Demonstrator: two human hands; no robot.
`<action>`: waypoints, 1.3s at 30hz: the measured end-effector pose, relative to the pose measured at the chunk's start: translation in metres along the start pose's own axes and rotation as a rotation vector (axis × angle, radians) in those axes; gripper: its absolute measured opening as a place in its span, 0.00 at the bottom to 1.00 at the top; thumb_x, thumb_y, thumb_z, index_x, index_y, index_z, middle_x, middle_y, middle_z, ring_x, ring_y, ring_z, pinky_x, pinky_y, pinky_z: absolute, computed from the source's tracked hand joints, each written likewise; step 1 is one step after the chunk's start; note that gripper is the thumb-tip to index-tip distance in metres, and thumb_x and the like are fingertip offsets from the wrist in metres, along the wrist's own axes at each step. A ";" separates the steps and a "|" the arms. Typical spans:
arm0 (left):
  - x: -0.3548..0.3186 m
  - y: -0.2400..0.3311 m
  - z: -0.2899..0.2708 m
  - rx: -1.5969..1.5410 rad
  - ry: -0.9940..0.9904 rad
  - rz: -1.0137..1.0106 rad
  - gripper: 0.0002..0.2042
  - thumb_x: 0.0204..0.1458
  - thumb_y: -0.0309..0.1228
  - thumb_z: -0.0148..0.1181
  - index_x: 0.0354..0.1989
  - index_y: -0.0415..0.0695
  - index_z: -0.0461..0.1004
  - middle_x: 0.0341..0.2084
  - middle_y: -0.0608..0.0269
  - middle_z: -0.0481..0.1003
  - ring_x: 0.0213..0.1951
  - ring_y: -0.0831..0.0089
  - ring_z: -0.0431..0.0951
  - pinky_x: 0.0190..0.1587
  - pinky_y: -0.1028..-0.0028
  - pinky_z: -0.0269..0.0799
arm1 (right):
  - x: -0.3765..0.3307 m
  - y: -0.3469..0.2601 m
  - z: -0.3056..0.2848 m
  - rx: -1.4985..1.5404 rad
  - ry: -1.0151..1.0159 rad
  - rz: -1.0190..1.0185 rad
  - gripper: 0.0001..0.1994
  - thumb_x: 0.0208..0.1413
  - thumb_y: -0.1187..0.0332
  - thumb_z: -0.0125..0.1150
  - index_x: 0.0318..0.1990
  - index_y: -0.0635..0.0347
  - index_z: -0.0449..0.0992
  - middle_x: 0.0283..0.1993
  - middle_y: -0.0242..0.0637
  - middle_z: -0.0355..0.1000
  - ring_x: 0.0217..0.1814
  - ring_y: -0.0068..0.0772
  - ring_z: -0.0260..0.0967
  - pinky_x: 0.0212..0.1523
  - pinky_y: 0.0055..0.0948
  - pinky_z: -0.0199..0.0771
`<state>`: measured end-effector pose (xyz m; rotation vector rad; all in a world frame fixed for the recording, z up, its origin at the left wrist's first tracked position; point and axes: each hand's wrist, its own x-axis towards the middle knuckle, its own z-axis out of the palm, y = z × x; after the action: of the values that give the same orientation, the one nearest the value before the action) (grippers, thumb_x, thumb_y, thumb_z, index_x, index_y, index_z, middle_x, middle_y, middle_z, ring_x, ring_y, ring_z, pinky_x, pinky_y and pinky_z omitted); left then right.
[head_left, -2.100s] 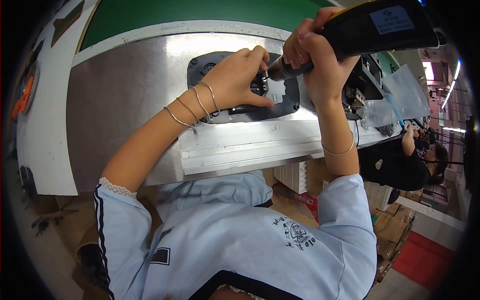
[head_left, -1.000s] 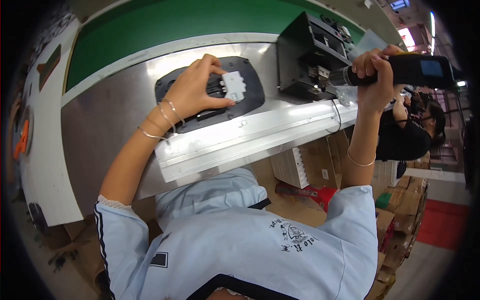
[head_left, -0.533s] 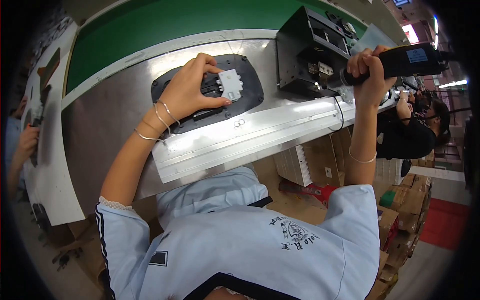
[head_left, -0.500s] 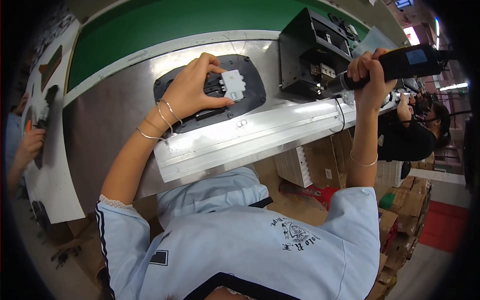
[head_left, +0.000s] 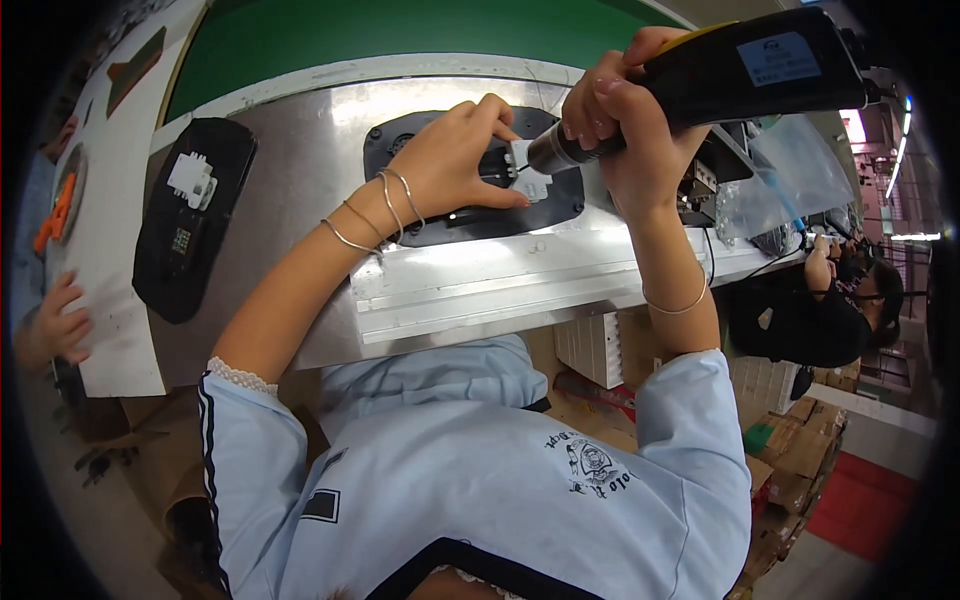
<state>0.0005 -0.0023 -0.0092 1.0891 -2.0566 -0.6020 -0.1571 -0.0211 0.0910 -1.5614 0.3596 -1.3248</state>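
Observation:
My left hand (head_left: pixel 455 158) pinches a white plastic housing (head_left: pixel 536 186) between thumb and fingers, against a black oblong panel (head_left: pixel 572 196) lying on the metal bench. My right hand (head_left: pixel 632 135) is wrapped around a black electric screwdriver (head_left: pixel 750 78) with a yellow strip on top. The tool's grey nose slants down to the left, and its thin bit reaches the housing near my left fingertips. Whether the bit sits on a screw is too small to tell. The nose hides part of the housing.
On the left of the bench lies a second black panel (head_left: pixel 160 262) bearing a white housing (head_left: pixel 190 178). Beyond it are a co-worker's hand (head_left: pixel 64 322) and an orange-handled tool (head_left: pixel 62 214). A black box (head_left: pixel 728 162) and clear plastic bag (head_left: pixel 795 165) stand at the right.
My right hand has brought the screwdriver leftward from beside the black box to the white housing. The second panel now lies on the bench's left; the co-worker's hand is off it.

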 end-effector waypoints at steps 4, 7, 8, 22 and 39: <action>-0.002 0.001 0.000 -0.019 -0.006 -0.013 0.35 0.33 0.46 0.74 0.44 0.40 0.60 0.39 0.55 0.75 0.46 0.57 0.70 0.49 0.67 0.67 | -0.001 0.007 0.001 -0.008 -0.033 0.002 0.12 0.47 0.79 0.50 0.39 0.60 0.58 0.17 0.33 0.56 0.13 0.23 0.54 0.16 0.26 0.60; -0.001 -0.002 0.001 0.008 0.008 0.009 0.34 0.33 0.47 0.73 0.42 0.41 0.60 0.38 0.58 0.76 0.45 0.59 0.71 0.48 0.67 0.69 | -0.001 0.008 0.001 -0.003 -0.007 0.019 0.12 0.46 0.80 0.49 0.39 0.60 0.59 0.17 0.33 0.56 0.13 0.23 0.54 0.16 0.26 0.60; -0.002 -0.002 0.001 0.006 0.009 0.007 0.34 0.33 0.47 0.73 0.42 0.41 0.60 0.38 0.58 0.76 0.45 0.59 0.71 0.48 0.67 0.69 | 0.000 0.010 -0.001 0.013 -0.033 0.011 0.12 0.46 0.80 0.49 0.39 0.59 0.59 0.17 0.33 0.56 0.13 0.23 0.54 0.16 0.26 0.60; -0.001 -0.003 0.001 0.009 0.016 0.029 0.34 0.32 0.46 0.74 0.42 0.41 0.61 0.37 0.58 0.76 0.45 0.58 0.71 0.48 0.67 0.69 | -0.001 0.018 0.017 -0.121 0.015 0.033 0.11 0.48 0.82 0.51 0.39 0.64 0.61 0.20 0.34 0.60 0.16 0.22 0.58 0.16 0.25 0.61; 0.162 -0.038 -0.015 0.510 -0.037 -0.021 0.41 0.40 0.58 0.63 0.58 0.45 0.59 0.51 0.53 0.70 0.56 0.56 0.66 0.56 0.58 0.62 | -0.028 -0.094 -0.077 -0.295 0.290 -0.206 0.16 0.49 0.76 0.46 0.48 0.65 0.61 0.17 0.31 0.53 0.16 0.26 0.54 0.23 0.29 0.61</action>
<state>-0.0309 -0.1598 0.0359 1.3891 -2.2976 -0.0999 -0.2676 0.0030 0.1434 -1.6829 0.6095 -1.7274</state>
